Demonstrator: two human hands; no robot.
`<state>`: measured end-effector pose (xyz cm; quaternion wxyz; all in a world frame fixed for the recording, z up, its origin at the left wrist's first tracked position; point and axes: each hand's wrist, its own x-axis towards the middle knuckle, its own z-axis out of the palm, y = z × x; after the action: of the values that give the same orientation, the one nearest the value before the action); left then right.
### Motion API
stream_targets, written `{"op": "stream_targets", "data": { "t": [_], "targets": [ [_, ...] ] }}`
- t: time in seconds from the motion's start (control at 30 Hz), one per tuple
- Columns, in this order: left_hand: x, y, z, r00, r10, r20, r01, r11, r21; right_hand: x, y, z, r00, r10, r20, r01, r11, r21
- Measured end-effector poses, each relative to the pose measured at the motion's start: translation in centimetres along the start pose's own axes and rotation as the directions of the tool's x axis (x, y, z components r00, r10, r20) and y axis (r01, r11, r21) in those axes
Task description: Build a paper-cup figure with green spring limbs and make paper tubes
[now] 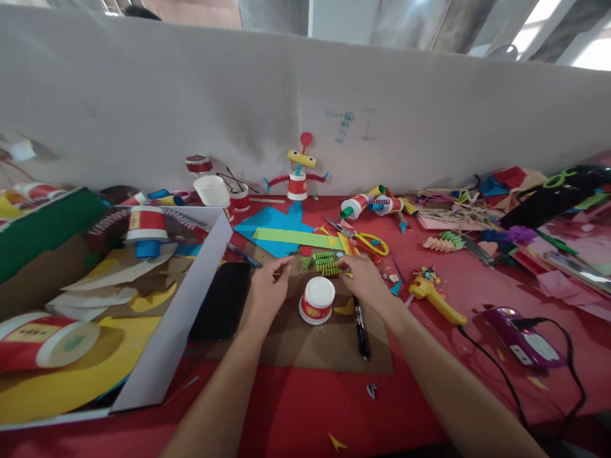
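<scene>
A small red-and-white paper cup (317, 301) stands upside down on the brown cardboard sheet (286, 346). Behind it lies a green-and-yellow accordion-folded paper strip (325, 263), with a smaller green folded piece (306, 262) to its left. My right hand (366, 281) has its fingers bent together at the right end of the longer folded strip and appears to pinch it; the fingertips are partly hidden. My left hand (270, 287) is left of the cup, thumb and fingers curved with a gap between them, and nothing shows in it. A black pen (361, 331) lies below my right hand.
A black phone (222, 302) and an open box (167, 337) are at left. A paper-cup figure (298, 184) stands at the back. Yellow-handled scissors (370, 243) lie behind my right hand. A yellow glue gun (439, 302) and a purple corded device (524, 337) lie right.
</scene>
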<state>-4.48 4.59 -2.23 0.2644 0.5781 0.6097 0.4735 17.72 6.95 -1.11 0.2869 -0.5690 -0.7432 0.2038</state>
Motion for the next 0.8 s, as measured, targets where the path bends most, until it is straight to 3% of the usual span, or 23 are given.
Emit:
{"op": "stream_targets", "data": {
  "t": [0.1, 0.2, 0.3, 0.37, 0.5, 0.6, 0.67, 0.73, 0.8],
  "targets": [
    [-0.2, 0.9, -0.3, 0.995, -0.094, 0.03, 0.098, 0.972, -0.215, -0.6, 0.2, -1.0, 0.995, 0.073, -0.065, -0.066, 0.991, 0.114],
    [-0.6, 2.2, -1.0, 0.963, -0.053, 0.264, 0.15, 0.921, -0.361, -1.3, 0.3, -1.6, 0.988, 0.12, -0.094, -0.091, 0.959, 0.268],
    [-1.1, 3.2, -1.4, 0.83, 0.071, 0.554, 0.117, 0.948, -0.297, -1.9, -0.1, -1.7, 0.99, 0.12, -0.068, -0.08, 0.902, 0.424],
    [-1.4, 3.8, -1.3, 0.778, 0.088, 0.622, 0.056, 0.977, -0.208, -2.2, -0.5, -1.8, 0.99, 0.14, -0.031, -0.096, 0.808, 0.581],
    [-1.7, 4.1, -0.7, 0.823, 0.111, 0.557, -0.066, 0.993, -0.102, -2.4, -1.3, -2.4, 0.972, 0.22, 0.083, -0.19, 0.526, 0.829],
    [-1.7, 4.3, -0.7, 0.848, 0.159, 0.505, -0.136, 0.987, -0.082, -2.5, -1.7, -2.8, 0.95, 0.25, 0.186, -0.266, 0.338, 0.903],
    [-2.0, 5.1, -1.2, 0.881, 0.233, 0.412, -0.233, 0.971, -0.05, -2.5, -1.8, -2.9, 0.935, 0.248, 0.253, -0.309, 0.226, 0.924],
    [-3.0, 6.5, -2.3, 0.895, 0.345, 0.283, -0.355, 0.935, -0.016, -2.5, -1.9, -2.9, 0.927, 0.238, 0.291, -0.332, 0.157, 0.93],
    [-5.0, 8.2, -3.6, 0.868, 0.436, 0.237, -0.432, 0.899, -0.073, -2.5, -1.8, -2.9, 0.924, 0.237, 0.299, -0.336, 0.132, 0.933]
  ]
}}
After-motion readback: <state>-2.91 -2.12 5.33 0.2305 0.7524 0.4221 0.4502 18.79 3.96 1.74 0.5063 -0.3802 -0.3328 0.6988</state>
